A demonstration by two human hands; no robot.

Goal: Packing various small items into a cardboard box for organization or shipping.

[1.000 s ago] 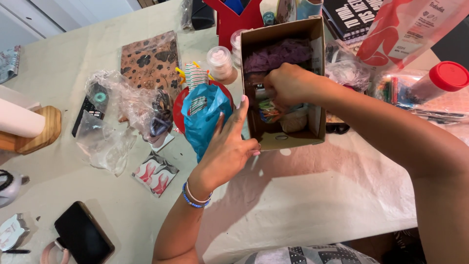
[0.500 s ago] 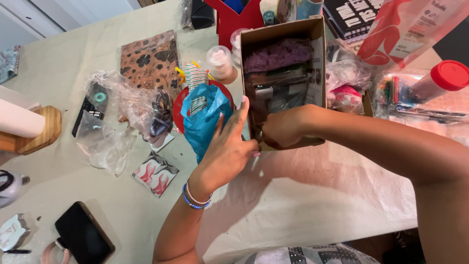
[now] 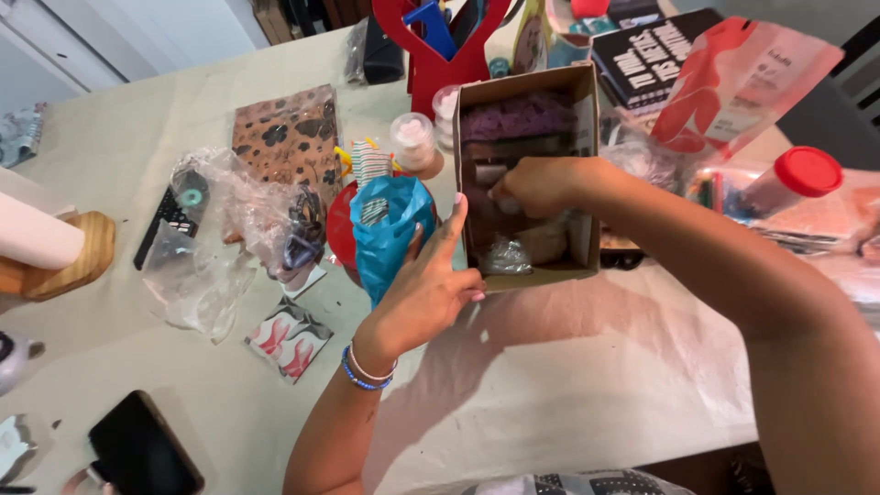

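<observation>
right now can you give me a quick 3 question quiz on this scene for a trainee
1. True or false: the right hand is inside the cardboard box.
2. What does the left hand rest against? A) the phone B) the outer side of the box, next to the blue bag C) the red-capped bottle
3. Fill in: the crumpled fabric at the far end of the box is ___ in colour.

Key:
1. True.
2. B.
3. Purple; the purple fabric fills the far end.
</observation>
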